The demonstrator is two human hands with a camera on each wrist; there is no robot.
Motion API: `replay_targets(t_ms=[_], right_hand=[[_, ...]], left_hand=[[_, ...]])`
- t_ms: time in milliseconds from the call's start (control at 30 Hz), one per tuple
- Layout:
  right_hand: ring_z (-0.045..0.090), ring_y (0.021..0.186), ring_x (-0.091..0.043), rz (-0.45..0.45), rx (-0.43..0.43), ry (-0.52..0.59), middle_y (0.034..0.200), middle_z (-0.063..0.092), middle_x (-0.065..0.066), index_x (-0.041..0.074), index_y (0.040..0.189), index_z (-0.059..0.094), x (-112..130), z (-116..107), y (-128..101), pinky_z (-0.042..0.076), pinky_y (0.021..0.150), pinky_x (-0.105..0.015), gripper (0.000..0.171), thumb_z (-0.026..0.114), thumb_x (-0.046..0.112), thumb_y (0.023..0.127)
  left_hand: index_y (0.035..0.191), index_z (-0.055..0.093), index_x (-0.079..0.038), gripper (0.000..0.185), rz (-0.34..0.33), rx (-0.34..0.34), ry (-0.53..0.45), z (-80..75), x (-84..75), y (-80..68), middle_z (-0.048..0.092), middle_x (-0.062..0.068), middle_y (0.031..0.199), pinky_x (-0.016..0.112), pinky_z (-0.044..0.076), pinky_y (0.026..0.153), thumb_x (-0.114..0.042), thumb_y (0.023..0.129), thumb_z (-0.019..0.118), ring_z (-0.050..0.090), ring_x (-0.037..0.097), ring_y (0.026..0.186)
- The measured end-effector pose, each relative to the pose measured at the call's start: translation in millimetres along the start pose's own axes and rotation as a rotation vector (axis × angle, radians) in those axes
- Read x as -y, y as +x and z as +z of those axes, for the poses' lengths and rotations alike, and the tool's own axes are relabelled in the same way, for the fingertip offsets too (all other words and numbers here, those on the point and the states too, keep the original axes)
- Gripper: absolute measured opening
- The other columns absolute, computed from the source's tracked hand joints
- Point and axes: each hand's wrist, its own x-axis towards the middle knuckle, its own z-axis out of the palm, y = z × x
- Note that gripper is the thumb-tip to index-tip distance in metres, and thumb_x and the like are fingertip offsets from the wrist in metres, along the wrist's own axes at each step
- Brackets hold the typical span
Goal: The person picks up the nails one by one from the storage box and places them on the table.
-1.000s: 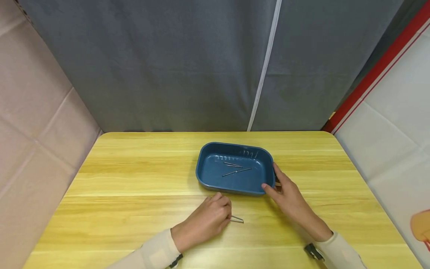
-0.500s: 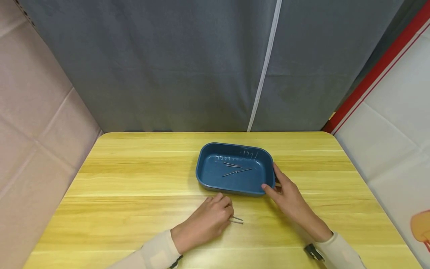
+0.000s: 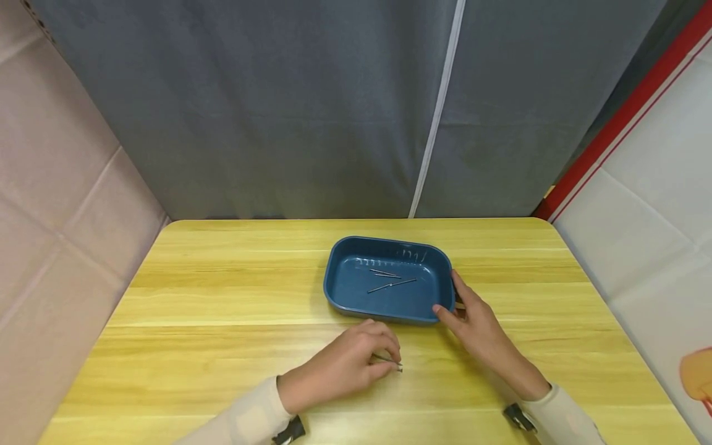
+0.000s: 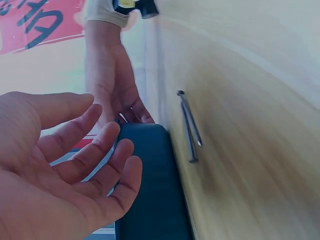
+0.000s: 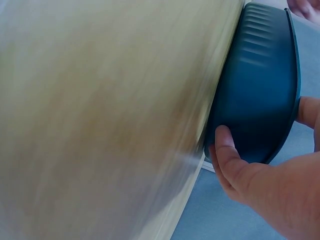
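Observation:
A pair of thin metal tweezers (image 3: 391, 363) (image 4: 190, 127) lies flat on the wooden table (image 3: 222, 296), just in front of a blue plastic tray (image 3: 356, 293) (image 4: 150, 190) (image 5: 260, 90). My left hand (image 3: 396, 361) (image 4: 95, 145) arches over the tweezers with its fingers loosely spread. The left wrist view shows a gap between fingers and tweezers. My right hand (image 3: 452, 301) (image 4: 110, 85) grips the tray's near right corner, thumb (image 5: 225, 150) on the front wall and fingers along the right side. Two more thin metal tools (image 3: 392, 284) lie inside the tray.
A grey curtain (image 3: 334, 105) hangs behind the table's far edge. Padded pink panels (image 3: 55, 204) stand on the left and a white wall with a red stripe (image 3: 623, 117) on the right.
My left hand has slid its fingers forward over the tweezers, which earlier stuck out to the right of the knuckles. The right hand and tray have stayed put.

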Motion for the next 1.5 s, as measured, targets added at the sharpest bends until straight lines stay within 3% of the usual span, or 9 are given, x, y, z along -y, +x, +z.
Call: replay_targets(t_ms=[167, 333, 500, 733, 933, 1067, 1233, 1367, 1500], right_hand=[[0.071, 0.124, -0.046, -0.005, 0.002, -0.001, 0.158, 0.05, -0.036, -0.007, 0.172, 0.018, 0.3, 0.7, -0.2, 0.064, 0.095, -0.044, 0.087, 0.071, 0.023, 0.11], [0.071, 0.125, -0.046, -0.003, 0.005, -0.006, 0.158, 0.051, -0.036, -0.007, 0.172, 0.017, 0.7, 0.5, -0.1, 0.063, 0.096, -0.045, 0.087, 0.071, 0.023, 0.11], [0.071, 0.125, -0.047, -0.002, 0.004, -0.016, 0.156, 0.052, -0.036, -0.007, 0.172, 0.017, 1.1, 0.2, -0.1, 0.063, 0.097, -0.047, 0.087, 0.071, 0.023, 0.11], [0.071, 0.124, -0.047, -0.003, 0.007, -0.015, 0.16, 0.048, -0.037, -0.007, 0.171, 0.017, 0.0, 0.1, -0.7, 0.063, 0.095, -0.046, 0.086, 0.07, 0.022, 0.11], [0.07, 0.125, -0.046, -0.01, 0.007, -0.005, 0.16, 0.049, -0.036, -0.006, 0.172, 0.017, -1.3, -0.1, -0.3, 0.063, 0.097, -0.046, 0.086, 0.07, 0.024, 0.111], [0.071, 0.125, -0.045, -0.01, 0.008, -0.003, 0.16, 0.049, -0.036, -0.006, 0.172, 0.017, -1.4, -0.1, 0.5, 0.062, 0.097, -0.046, 0.086, 0.069, 0.024, 0.111], [0.071, 0.125, -0.046, -0.007, 0.007, -0.004, 0.159, 0.049, -0.036, -0.006, 0.172, 0.017, -0.7, -0.2, 0.7, 0.063, 0.096, -0.046, 0.086, 0.07, 0.022, 0.11], [0.071, 0.125, -0.046, -0.005, 0.008, 0.0, 0.159, 0.049, -0.036, -0.007, 0.172, 0.017, -0.3, -0.4, 0.3, 0.063, 0.096, -0.046, 0.087, 0.07, 0.023, 0.11], [0.071, 0.125, -0.045, -0.004, 0.017, 0.001, 0.16, 0.048, -0.036, -0.006, 0.172, 0.016, 0.2, -0.4, -0.5, 0.063, 0.096, -0.046, 0.088, 0.07, 0.026, 0.111]], left_hand=[[0.102, 0.083, -0.013, 0.006, -0.044, -0.011, -0.107, -7.1, -2.6, 4.1, 0.075, -0.009, 0.109, 0.024, 0.054, 0.099, -0.009, 0.098, 0.084, 0.066, 0.005, 0.108], [0.104, 0.083, -0.01, 0.004, -0.1, 0.004, -0.201, -14.6, -3.0, 10.3, 0.076, -0.009, 0.111, 0.028, 0.056, 0.097, -0.01, 0.101, 0.081, 0.067, 0.003, 0.107], [0.105, 0.083, -0.01, 0.005, -0.115, -0.003, -0.26, -19.1, -2.8, 17.5, 0.077, -0.006, 0.113, 0.03, 0.057, 0.095, -0.009, 0.102, 0.079, 0.067, 0.004, 0.106], [0.104, 0.084, -0.014, 0.006, -0.125, 0.024, -0.239, -24.9, -2.5, 27.8, 0.075, -0.012, 0.11, 0.033, 0.054, 0.099, -0.011, 0.103, 0.079, 0.068, 0.003, 0.107], [0.099, 0.082, -0.017, 0.006, -0.117, 0.004, -0.241, -31.9, -0.1, 39.0, 0.076, -0.01, 0.107, 0.033, 0.059, 0.088, -0.011, 0.102, 0.08, 0.069, 0.009, 0.106], [0.101, 0.083, -0.014, 0.004, -0.118, -0.012, -0.226, -35.9, 3.4, 45.0, 0.077, -0.008, 0.105, 0.037, 0.06, 0.088, -0.012, 0.102, 0.08, 0.07, 0.01, 0.102], [0.105, 0.084, -0.01, 0.006, -0.145, -0.017, -0.208, -38.6, 9.4, 49.9, 0.077, -0.008, 0.104, 0.032, 0.058, 0.088, -0.013, 0.103, 0.079, 0.069, 0.009, 0.1], [0.103, 0.084, -0.01, 0.006, -0.154, -0.032, -0.194, -40.5, 14.4, 54.0, 0.077, -0.009, 0.101, 0.036, 0.06, 0.094, -0.012, 0.103, 0.079, 0.071, 0.016, 0.114], [0.102, 0.084, -0.01, 0.005, -0.161, -0.039, -0.184, -43.7, 16.9, 57.6, 0.077, -0.009, 0.099, 0.042, 0.06, 0.098, -0.012, 0.102, 0.08, 0.071, 0.016, 0.113]])
